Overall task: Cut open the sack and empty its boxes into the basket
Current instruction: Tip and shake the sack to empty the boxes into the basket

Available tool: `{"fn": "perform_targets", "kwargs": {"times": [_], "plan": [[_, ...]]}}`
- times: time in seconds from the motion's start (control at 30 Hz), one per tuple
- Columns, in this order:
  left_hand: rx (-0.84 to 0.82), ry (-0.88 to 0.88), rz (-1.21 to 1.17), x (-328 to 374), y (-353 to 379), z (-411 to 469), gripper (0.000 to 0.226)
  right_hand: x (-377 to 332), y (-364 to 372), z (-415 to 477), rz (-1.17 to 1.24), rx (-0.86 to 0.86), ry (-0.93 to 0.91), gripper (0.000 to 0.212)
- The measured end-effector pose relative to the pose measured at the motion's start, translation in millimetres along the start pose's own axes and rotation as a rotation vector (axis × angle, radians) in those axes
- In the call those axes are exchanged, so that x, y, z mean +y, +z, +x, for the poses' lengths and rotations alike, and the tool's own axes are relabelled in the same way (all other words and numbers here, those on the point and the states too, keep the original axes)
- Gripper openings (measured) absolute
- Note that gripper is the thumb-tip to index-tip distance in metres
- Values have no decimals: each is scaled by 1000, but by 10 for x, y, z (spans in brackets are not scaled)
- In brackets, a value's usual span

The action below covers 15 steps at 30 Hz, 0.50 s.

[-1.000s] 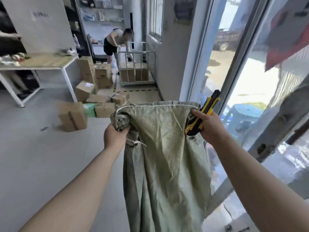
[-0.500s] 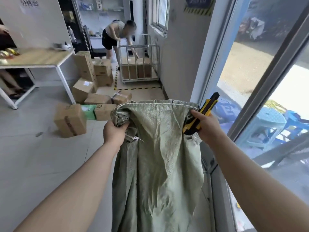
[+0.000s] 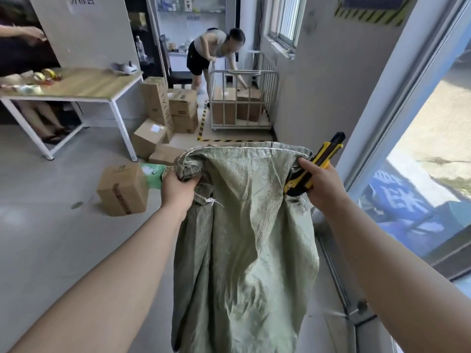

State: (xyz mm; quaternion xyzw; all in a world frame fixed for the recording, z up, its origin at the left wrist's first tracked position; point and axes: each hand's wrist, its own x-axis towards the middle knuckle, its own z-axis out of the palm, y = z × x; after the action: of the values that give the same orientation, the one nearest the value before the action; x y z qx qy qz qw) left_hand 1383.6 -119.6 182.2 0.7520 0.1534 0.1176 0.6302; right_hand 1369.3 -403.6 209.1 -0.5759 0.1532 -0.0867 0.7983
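A limp green woven sack (image 3: 249,238) hangs flat in front of me, held up by its top edge. My left hand (image 3: 178,188) is shut on the bunched left corner. My right hand (image 3: 322,184) pinches the right corner and also holds a yellow and black utility knife (image 3: 314,164), pointing up and away. A white metal cage basket (image 3: 242,100) stands far ahead by the wall with cardboard boxes inside it. More cardboard boxes (image 3: 123,189) lie scattered on the floor between me and the basket.
A person (image 3: 211,54) bends over the basket. A wooden table with white legs (image 3: 76,85) stands at the left with tape rolls on it. Another person sits behind it. A glass door and its frame (image 3: 377,103) run along my right. Black and yellow floor tape surrounds the basket.
The view has swung left and down, away from the glass door towards the room. Both hands keep the same hold on the sack and the knife.
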Motion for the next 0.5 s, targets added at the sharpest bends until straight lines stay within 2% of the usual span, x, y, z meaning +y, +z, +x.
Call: {"fn": "perform_targets", "kwargs": {"times": [0.23,0.5], "plan": [[6,36,20,68,130,1071,29,-64,595,777,7,33,-61,10],[-153,112,-83,392,309,2143,23,-182,1129,1356,22,152,-150,12]]}}
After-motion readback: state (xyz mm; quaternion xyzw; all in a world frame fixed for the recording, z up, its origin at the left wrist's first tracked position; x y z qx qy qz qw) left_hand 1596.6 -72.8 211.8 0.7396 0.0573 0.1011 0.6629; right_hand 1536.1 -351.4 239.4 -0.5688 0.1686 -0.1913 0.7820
